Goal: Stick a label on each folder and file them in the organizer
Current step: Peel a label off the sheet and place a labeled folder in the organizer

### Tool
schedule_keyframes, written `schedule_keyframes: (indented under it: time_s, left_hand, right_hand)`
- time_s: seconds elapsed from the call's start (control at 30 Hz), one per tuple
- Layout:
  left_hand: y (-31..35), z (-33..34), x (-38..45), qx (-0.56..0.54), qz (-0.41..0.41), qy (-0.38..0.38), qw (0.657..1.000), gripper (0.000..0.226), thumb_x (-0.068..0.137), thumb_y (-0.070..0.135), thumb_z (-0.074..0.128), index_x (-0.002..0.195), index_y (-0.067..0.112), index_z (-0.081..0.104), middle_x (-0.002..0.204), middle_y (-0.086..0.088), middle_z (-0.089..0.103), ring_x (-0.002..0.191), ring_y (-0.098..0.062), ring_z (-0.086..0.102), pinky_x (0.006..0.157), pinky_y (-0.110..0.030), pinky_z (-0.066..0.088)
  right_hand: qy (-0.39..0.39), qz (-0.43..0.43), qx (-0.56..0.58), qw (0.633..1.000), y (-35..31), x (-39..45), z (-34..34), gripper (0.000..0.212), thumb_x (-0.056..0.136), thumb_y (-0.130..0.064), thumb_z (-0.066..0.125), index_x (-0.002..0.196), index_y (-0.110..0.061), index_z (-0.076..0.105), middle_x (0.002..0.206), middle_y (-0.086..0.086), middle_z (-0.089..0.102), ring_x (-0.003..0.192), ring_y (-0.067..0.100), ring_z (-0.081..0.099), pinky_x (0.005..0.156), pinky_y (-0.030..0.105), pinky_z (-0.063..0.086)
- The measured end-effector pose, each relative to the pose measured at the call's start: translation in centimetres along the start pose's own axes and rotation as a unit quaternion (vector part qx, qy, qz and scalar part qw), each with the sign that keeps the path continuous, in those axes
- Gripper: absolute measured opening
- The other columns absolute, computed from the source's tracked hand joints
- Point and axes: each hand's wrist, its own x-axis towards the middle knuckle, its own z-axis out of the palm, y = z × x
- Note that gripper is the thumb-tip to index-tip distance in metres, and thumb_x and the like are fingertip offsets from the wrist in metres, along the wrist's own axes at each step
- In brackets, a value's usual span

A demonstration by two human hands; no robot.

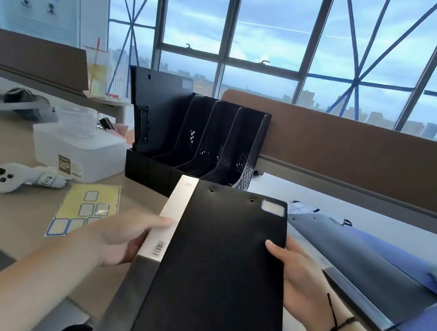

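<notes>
Black folder (211,273) held in both hands over the desk's (4,206) near edge, before the organizer (200,145).

Left hand (126,236) clamps its silver spine, right hand (300,275) its opposite edge, thumb on the cover. A label (272,208) sits at its far right corner. Label sheet (84,210) lies left; more folders (361,268) lie right.

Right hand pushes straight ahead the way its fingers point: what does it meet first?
The right hand already grips the black folder. Carried on forward and slightly left, it would probably reach the black organizer first; depth is unclear.
</notes>
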Motion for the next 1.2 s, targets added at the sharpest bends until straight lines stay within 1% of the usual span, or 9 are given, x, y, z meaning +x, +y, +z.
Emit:
schedule_keyframes:
  time_s: [0.23, 0.47, 0.53, 0.6, 0.7, 0.77, 0.83, 1.03, 1.2]
  left_hand:
    - [0.5, -0.3, -2.8, -0.033, 0.017, 0.001, 0.999, 0.032, 0.099, 0.024, 0.056, 0.118, 0.003, 0.071, 0.118, -0.02, 0.072, 0.111, -0.035, 0.069, 0.099, -0.049, 0.053]
    - [4.0, -3.2, -3.2, -0.075, 0.115, 0.147, 0.98, 0.029, 0.094, 0.018, 0.066, 0.12, 0.007, 0.068, 0.116, -0.03, 0.068, 0.096, -0.039, 0.065, 0.096, -0.059, 0.049]
    - [5.4, -4.3, -3.0, -0.076, 0.153, 0.187, 0.967, 0.026, 0.095, 0.018, 0.063, 0.118, 0.008, 0.068, 0.111, -0.028, 0.069, 0.094, -0.037, 0.063, 0.094, -0.056, 0.05]
    - [6.9, -5.4, -2.6, -0.093, 0.201, 0.229, 0.948, 0.022, 0.097, 0.02, 0.061, 0.116, 0.012, 0.067, 0.108, -0.022, 0.071, 0.092, -0.036, 0.066, 0.085, -0.048, 0.053]
    - [9.3, -7.0, -1.3, -0.132, 0.259, 0.291, 0.911, 0.017, 0.097, 0.029, 0.061, 0.111, 0.02, 0.065, 0.109, -0.017, 0.07, 0.1, -0.037, 0.068, 0.086, -0.045, 0.054]
    - [11.2, -7.9, -0.3, -0.131, 0.294, 0.321, 0.891, 0.014, 0.096, 0.034, 0.06, 0.106, 0.026, 0.063, 0.11, -0.013, 0.069, 0.105, -0.035, 0.066, 0.095, -0.052, 0.053]
    - [13.1, -8.7, 0.8, -0.105, 0.342, 0.35, 0.866, 0.01, 0.095, 0.035, 0.058, 0.102, 0.028, 0.061, 0.108, -0.008, 0.069, 0.105, -0.032, 0.066, 0.098, -0.055, 0.052]
    - [17.9, -9.5, 4.4, -0.002, 0.485, 0.422, 0.765, 0.022, 0.099, 0.033, 0.052, 0.12, 0.026, 0.053, 0.106, 0.008, 0.064, 0.098, -0.007, 0.061, 0.084, -0.031, 0.048]
    - [20.0, -9.7, 9.1, 0.064, 0.504, 0.443, 0.739, 0.01, 0.102, 0.031, 0.048, 0.112, 0.029, 0.047, 0.092, 0.017, 0.057, 0.079, 0.014, 0.056, 0.072, -0.018, 0.044]
  right_hand:
    - [-0.002, -0.021, -0.047, 0.999, -3.2, 1.2, 2.8, 0.025, 0.102, -0.006, 0.049, 0.119, -0.014, 0.066, 0.111, 0.017, 0.075, 0.104, 0.038, 0.071, 0.091, 0.056, 0.055]
    - [0.013, -0.029, -0.122, 0.992, -4.8, 6.0, 8.5, 0.026, 0.09, -0.003, 0.066, 0.116, -0.004, 0.067, 0.103, 0.018, 0.076, 0.097, 0.037, 0.073, 0.087, 0.05, 0.059]
    - [0.041, -0.067, -0.155, 0.985, -4.3, 7.5, 10.8, 0.05, 0.08, -0.012, 0.078, 0.126, -0.007, 0.059, 0.11, 0.012, 0.072, 0.098, 0.033, 0.071, 0.088, 0.047, 0.058]
    - [0.05, -0.107, -0.218, 0.969, -3.8, 8.5, 13.2, 0.072, 0.076, -0.021, 0.083, 0.138, -0.017, 0.046, 0.122, 0.006, 0.06, 0.104, 0.025, 0.065, 0.089, 0.043, 0.057]
    - [-0.007, -0.177, -0.393, 0.902, -3.4, 8.7, 17.0, 0.07, 0.085, -0.032, 0.076, 0.145, -0.025, 0.04, 0.143, 0.0, 0.043, 0.103, 0.012, 0.056, 0.075, 0.018, 0.049]
    - [-0.049, -0.201, -0.488, 0.848, -3.1, 9.5, 19.1, 0.07, 0.089, -0.045, 0.068, 0.149, -0.032, 0.034, 0.163, -0.002, 0.017, 0.137, 0.021, 0.04, 0.106, 0.029, 0.042]
    - [-0.072, -0.215, -0.544, 0.808, -3.2, 10.6, 21.1, 0.076, 0.09, -0.056, 0.061, 0.153, -0.036, 0.025, 0.168, 0.0, -0.006, 0.154, 0.028, 0.006, 0.124, 0.043, 0.012]
    - [-0.179, -0.215, -0.484, 0.829, -4.4, 15.3, 26.0, 0.097, 0.084, -0.064, 0.063, 0.159, -0.034, 0.009, 0.168, -0.005, -0.008, 0.154, 0.019, 0.01, 0.118, 0.03, 0.021]
    - [-0.194, -0.231, -0.467, 0.831, -4.9, 20.7, 29.1, 0.105, 0.083, -0.058, 0.07, 0.159, -0.031, 0.003, 0.168, -0.005, 0.0, 0.154, 0.014, 0.006, 0.111, 0.023, 0.025]
